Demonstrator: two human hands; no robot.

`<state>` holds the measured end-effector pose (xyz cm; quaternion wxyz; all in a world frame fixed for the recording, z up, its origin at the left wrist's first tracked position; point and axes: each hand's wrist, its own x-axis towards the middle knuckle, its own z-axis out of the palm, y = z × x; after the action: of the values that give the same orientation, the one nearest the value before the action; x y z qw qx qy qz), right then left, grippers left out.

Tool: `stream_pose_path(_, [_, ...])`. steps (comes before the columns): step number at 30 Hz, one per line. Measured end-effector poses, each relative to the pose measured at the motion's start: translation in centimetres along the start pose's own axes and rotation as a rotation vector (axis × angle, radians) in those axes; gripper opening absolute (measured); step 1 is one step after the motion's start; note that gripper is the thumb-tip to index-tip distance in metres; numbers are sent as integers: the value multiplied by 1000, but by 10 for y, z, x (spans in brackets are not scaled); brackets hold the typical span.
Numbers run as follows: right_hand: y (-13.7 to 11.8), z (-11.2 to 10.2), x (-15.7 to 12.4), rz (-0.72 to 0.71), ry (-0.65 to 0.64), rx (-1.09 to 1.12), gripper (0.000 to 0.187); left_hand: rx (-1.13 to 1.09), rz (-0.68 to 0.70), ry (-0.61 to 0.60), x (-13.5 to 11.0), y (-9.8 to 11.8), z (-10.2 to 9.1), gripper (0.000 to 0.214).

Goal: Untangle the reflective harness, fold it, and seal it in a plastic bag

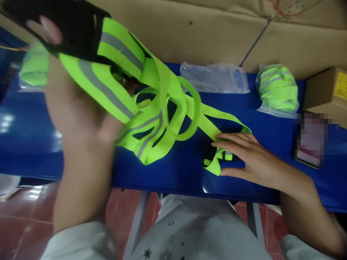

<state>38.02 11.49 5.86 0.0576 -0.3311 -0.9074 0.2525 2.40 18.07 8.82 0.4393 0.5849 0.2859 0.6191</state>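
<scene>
My left hand [76,101] is raised close to the camera, gripping the neon yellow-green reflective strap [108,86] with its grey stripe. At its top is a flat black piece [73,29] with an opening, through which a fingertip shows. Loops of the strap hang down and lie tangled across the table's middle. My right hand [249,155] is low over the table, its fingers and thumb curved around the strap's far end beside small black fittings [208,160]. Whether it pinches the strap or only touches it, I cannot tell.
On the blue table [176,177] lie a clear plastic bag [214,77], a bagged neon strap bundle [279,88] and a phone [310,141]. A cardboard box [322,90] stands at right. Another bagged bundle [34,68] is at left. Brown board [217,36] lines the back.
</scene>
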Motion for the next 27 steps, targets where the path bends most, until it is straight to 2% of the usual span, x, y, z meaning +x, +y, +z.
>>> stream_pose_path(1, [0,0,1,-3,11,-4,60,-61,6,13,0,0,-2,21])
stream_pose_path(3, [0,-1,4,-8,32,-11,52,-202,-67,107,-1,-6,-11,16])
stream_pose_path(4, [1,-1,4,-11,45,-16,49,-235,-97,130,0,-11,-17,21])
stream_pose_path(7, [7,-3,2,0,89,-36,40,-236,-61,32,6,-28,-42,42])
stream_pose_path(9, [14,-6,-4,9,113,-27,38,-231,-38,2,10,-34,-53,39])
stream_pose_path(11, [20,-12,-9,-11,112,17,42,-230,-32,2,9,-33,-51,35])
stream_pose_path(13, [21,-21,-11,-48,117,67,47,-239,-30,37,6,-27,-39,33])
stream_pose_path(15, [16,-31,-3,-55,175,62,49,-249,-60,99,-1,-20,-22,27])
stream_pose_path(17, [3,-39,15,-47,291,1,50,-233,-120,111,-7,-15,-8,25])
stream_pose_path(19, [-15,-43,44,-72,393,-44,56,-229,-152,52,-12,-14,0,28])
stream_pose_path(22, [-43,-36,94,-92,399,62,81,-230,-141,-14,-19,-18,4,34])
stream_pose_path(25, [-60,-23,134,2,424,65,64,-134,-172,17,-22,-20,6,33])
stream_pose_path(27, [-62,-17,148,32,421,21,53,-78,-177,40,-20,-19,7,29])
